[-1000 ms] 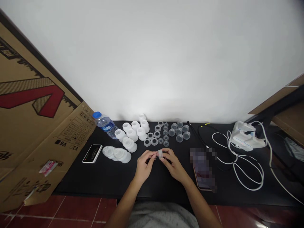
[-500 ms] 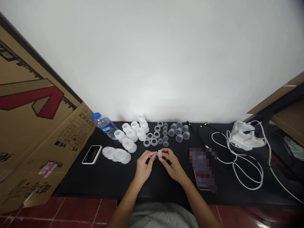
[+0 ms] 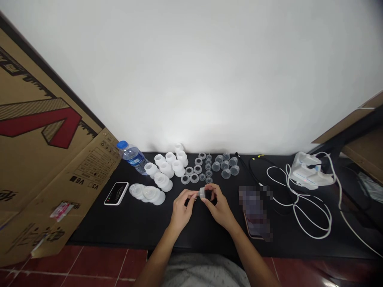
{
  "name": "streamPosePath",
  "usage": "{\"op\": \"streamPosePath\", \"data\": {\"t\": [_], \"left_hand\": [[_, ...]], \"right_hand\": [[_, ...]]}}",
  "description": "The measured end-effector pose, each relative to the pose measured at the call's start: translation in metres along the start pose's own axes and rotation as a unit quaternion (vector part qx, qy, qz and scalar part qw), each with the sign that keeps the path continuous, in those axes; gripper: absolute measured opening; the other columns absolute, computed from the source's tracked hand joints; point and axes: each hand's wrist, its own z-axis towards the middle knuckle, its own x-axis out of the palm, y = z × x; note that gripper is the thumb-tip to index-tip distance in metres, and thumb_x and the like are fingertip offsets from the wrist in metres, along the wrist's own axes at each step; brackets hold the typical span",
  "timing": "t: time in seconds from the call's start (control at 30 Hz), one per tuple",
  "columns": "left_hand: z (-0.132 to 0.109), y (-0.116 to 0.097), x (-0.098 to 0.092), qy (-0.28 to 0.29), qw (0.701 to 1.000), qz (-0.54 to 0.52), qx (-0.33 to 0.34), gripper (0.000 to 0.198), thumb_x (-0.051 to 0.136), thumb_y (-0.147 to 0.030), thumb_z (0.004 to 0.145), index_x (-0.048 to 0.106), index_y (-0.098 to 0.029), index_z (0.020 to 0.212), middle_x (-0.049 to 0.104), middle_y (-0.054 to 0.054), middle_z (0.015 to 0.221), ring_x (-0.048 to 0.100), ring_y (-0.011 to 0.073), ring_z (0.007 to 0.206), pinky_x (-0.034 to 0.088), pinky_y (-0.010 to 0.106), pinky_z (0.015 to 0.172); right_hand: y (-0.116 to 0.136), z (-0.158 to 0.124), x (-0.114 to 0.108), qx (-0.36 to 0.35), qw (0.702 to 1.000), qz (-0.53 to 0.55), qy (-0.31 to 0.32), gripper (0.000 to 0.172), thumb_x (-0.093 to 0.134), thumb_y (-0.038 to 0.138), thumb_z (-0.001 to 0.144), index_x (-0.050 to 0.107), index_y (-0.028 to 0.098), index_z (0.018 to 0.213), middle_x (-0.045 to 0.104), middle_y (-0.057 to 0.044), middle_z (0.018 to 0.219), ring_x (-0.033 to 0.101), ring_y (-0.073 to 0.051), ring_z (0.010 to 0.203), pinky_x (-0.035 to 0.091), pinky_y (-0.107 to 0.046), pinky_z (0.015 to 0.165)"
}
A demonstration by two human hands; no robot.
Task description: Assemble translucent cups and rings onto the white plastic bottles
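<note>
My left hand (image 3: 183,208) and my right hand (image 3: 219,206) meet over the middle of the black table (image 3: 134,227). Between their fingertips sits a small clear plastic ring piece (image 3: 202,193), pinched from both sides. Just beyond the hands lie rows of clear rings (image 3: 194,172) and small clear cups (image 3: 226,165). White funnel-shaped parts (image 3: 167,166) stand to the left of those, with flat translucent discs (image 3: 147,193) in front of them.
A water bottle (image 3: 132,156) lies at the back left beside a large cardboard sheet (image 3: 38,159). A phone (image 3: 116,193) rests near the discs. A blurred phone (image 3: 256,215), white cables (image 3: 302,207) and a white charger (image 3: 308,172) occupy the right side.
My right hand has turned a little and lifted the small clear piece slightly; the left hand stays pinched beside it. Nothing else has moved.
</note>
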Motion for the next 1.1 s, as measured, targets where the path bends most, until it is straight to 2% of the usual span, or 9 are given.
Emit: {"op": "streamPosePath", "data": {"t": [0.13,0.37,0.73,1.1], "left_hand": [[-0.001,0.0,0.001,0.0,1.0,-0.001,-0.006,0.02,0.059,-0.029,0.109,0.079,-0.025,0.108,0.077,0.004,0.096,0.075,0.0196,0.089,0.058,0.03,0.082],[0.0,0.002,0.002,-0.012,1.0,0.001,-0.018,0.02,0.06,-0.031,0.109,0.079,-0.024,0.106,0.077,0.004,0.095,0.076,0.0197,0.086,0.059,0.03,0.08],[-0.002,0.001,0.001,0.008,1.0,0.023,0.009,0.02,0.057,-0.029,0.11,0.075,-0.024,0.105,0.077,0.004,0.096,0.075,0.0195,0.089,0.059,0.03,0.083],[-0.001,0.002,0.0,-0.016,1.0,0.019,-0.017,0.021,0.059,-0.033,0.109,0.077,-0.024,0.104,0.077,0.005,0.096,0.075,0.0199,0.086,0.061,0.031,0.083]], "right_hand": [[0.0,0.0,-0.003,-0.009,1.0,-0.014,0.017,0.051,0.07,0.028,0.1,0.057,0.03,0.149,0.072,-0.007,0.127,0.059,-0.02,0.084,0.054,-0.036,0.084],[0.006,0.0,-0.01,-0.016,0.998,-0.025,0.061,0.042,0.067,0.029,0.104,0.065,0.032,0.145,0.072,-0.006,0.122,0.061,-0.021,0.089,0.055,-0.036,0.085],[0.005,0.002,-0.005,-0.011,0.998,-0.055,0.017,0.034,0.068,0.029,0.101,0.068,0.03,0.135,0.074,-0.009,0.127,0.065,-0.026,0.1,0.057,-0.038,0.085],[0.006,0.0,-0.012,-0.011,0.998,-0.026,0.064,0.038,0.066,0.029,0.104,0.067,0.031,0.142,0.073,-0.007,0.122,0.063,-0.023,0.096,0.056,-0.038,0.089]]}}
